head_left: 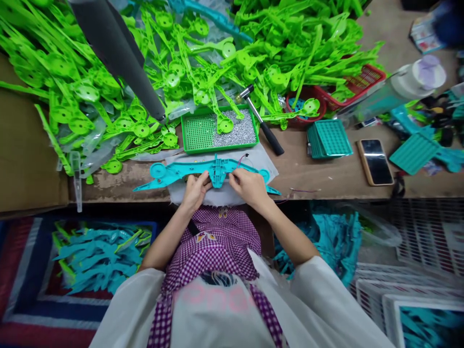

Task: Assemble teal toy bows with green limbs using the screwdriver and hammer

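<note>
A long teal plastic part (174, 171) lies across a white cloth (224, 195) at the front edge of the workbench. My left hand (195, 189) pinches its near edge just left of the raised middle piece. My right hand (249, 186) has its fingers curled on the part just right of that piece, beside thin red wires (241, 159). Right behind the part stands a green tray (197, 133) with small silvery screws (237, 133) and one green part resting in it.
A big heap of green plastic parts (174, 67) covers the back of the bench. A dark hanging tool (119, 53) reaches down at left. A hammer (261, 123), red baskets (358, 79), teal trays (329, 139) and a phone (375, 162) lie to the right. Teal parts (97, 256) fill bins below.
</note>
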### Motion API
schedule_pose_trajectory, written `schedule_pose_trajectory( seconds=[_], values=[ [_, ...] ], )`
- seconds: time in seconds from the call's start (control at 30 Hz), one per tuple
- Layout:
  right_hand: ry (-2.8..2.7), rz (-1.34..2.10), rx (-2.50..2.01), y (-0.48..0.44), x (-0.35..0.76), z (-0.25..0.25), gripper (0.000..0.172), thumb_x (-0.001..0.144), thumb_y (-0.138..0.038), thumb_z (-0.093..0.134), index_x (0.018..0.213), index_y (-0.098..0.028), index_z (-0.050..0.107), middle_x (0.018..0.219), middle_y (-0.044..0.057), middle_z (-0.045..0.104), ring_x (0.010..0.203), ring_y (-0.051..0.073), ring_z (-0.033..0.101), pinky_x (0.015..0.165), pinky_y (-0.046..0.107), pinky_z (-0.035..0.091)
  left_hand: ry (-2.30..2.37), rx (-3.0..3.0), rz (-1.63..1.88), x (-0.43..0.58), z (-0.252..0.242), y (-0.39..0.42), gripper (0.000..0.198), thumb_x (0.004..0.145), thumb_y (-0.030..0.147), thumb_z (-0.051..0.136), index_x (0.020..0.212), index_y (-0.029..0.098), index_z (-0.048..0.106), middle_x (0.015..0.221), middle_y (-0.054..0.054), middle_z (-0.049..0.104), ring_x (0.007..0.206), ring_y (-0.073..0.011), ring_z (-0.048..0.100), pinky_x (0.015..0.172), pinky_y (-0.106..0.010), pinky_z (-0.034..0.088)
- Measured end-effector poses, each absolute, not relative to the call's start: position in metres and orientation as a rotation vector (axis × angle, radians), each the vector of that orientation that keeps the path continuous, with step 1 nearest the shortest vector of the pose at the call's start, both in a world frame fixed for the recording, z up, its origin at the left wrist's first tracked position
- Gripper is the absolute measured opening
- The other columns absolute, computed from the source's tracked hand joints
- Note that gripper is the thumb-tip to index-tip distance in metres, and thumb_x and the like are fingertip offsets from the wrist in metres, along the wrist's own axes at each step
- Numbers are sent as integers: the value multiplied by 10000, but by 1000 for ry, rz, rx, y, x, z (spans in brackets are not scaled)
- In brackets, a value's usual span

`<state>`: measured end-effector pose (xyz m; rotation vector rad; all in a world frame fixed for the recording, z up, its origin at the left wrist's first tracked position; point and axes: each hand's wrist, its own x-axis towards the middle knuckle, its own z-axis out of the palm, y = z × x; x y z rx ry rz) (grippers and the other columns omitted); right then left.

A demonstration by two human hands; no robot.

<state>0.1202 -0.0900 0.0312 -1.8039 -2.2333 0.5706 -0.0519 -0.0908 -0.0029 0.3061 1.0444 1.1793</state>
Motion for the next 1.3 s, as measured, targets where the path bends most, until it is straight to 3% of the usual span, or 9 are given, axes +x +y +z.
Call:
schedule_pose_trajectory(
  seconds=[0.13, 0.4, 0.63, 0.8, 0.97, 1.1, 1.3],
  values=[
    [-2252, 583, -1869, -92, 109, 35, 347, 1021, -320, 391, 892, -182, 682, 936, 79, 765, 740, 171, 639, 607, 302, 254, 1005, 320, 1081, -55, -2, -89, 283, 717, 298, 879, 790, 170, 638, 839, -77, 779, 967, -250, 754, 866, -363, 602],
    [-2181, 763, -1962, -91, 116, 38, 384, 1029, -393, 376, 870, -213, 676, 852, 57, 764, 735, 196, 649, 601, 305, 241, 961, 331, 1043, -59, -4, -88, 238, 725, 299, 870, 792, 137, 709, 878, -123, 790, 982, -274, 757, 878, -365, 607],
    [-2269, 645, -2277, -90, 102, 52, 419, 1048, -406, 343, 1065, -175, 692, 936, 153, 786, 783, 262, 726, 617, 303, 330, 926, 333, 1079, -58, -8, -87, 197, 713, 264, 868, 747, 132, 725, 820, -98, 785, 897, -253, 761, 871, -371, 602],
    [-2304, 623, -2245, -93, 95, 52, 432, 1049, -397, 334, 1074, -181, 708, 925, 149, 792, 792, 266, 740, 629, 309, 389, 939, 340, 1127, -56, -6, -88, 196, 665, 238, 882, 696, 144, 713, 760, -55, 767, 841, -212, 750, 877, -351, 599],
    [-2229, 628, -2268, -94, 96, 53, 423, 1034, -433, 385, 1017, -185, 727, 895, 148, 790, 759, 255, 727, 624, 317, 408, 976, 324, 1126, -54, -4, -87, 177, 692, 219, 861, 735, 157, 701, 823, -67, 782, 921, -238, 753, 898, -365, 591],
    [-2068, 613, -2304, -100, 96, 52, 399, 1022, -480, 417, 1072, -178, 673, 868, 136, 776, 716, 252, 702, 623, 315, 400, 977, 322, 1161, -53, -5, -86, 163, 692, 219, 844, 752, 157, 706, 821, -61, 780, 910, -233, 751, 879, -356, 591],
    [-2074, 597, -2175, -97, 94, 48, 315, 1023, -403, 412, 1033, -214, 663, 785, 101, 735, 665, 222, 623, 620, 317, 369, 940, 298, 1196, -54, -11, -85, 126, 692, 187, 821, 727, 160, 703, 777, -54, 764, 894, -228, 742, 857, -350, 586]
  ],
)
